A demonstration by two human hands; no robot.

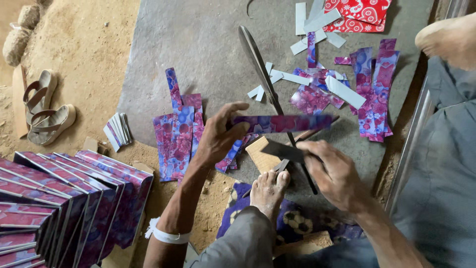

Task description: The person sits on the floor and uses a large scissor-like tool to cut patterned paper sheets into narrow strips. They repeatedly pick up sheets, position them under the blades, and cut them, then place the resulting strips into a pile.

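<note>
Left hand [215, 139] is pinching the patterned strip [282, 122] level; right hand [329, 171] is gripping the shears' handle [285, 151]; keeping the strip taut against the blade [258, 62] seems wise.

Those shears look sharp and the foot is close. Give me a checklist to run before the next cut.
1. Left hand grips strip by its left end: ok.
2. Left fingers clear of the blade: ok, grip sits left of it.
3. Right hand on the lower handle: ok.
4. Foot pins the shears' base: cannot tell, toes touch it.
5. Strip lies between the blades: cannot tell.
6. Wood block beneath, steady: cannot tell.
</note>
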